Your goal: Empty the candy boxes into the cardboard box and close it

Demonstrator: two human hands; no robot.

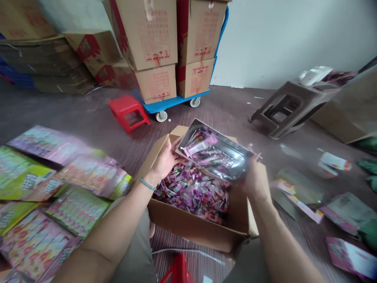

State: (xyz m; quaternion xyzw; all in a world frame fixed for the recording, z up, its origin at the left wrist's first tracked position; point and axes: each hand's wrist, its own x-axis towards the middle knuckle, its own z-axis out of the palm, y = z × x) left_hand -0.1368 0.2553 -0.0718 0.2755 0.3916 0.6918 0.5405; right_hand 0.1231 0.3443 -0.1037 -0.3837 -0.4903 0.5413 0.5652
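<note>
Both of my hands hold a shiny silver foil bag (216, 153) tipped over an open cardboard box (200, 230). My left hand (163, 159) grips the bag's left edge, and my right hand (255, 177) grips its right side. Small purple and pink sachets show inside the bag's mouth. The box below is filled with several purple and pink sachets (194, 192). A beaded band sits on my left wrist.
Flat colourful printed packs (55, 184) lie stacked at my left. Loose packs (344, 212) are scattered on the floor at right. A red stool (129, 113), a blue trolley with cartons (165, 51) and a tipped brown stool (290, 108) stand behind.
</note>
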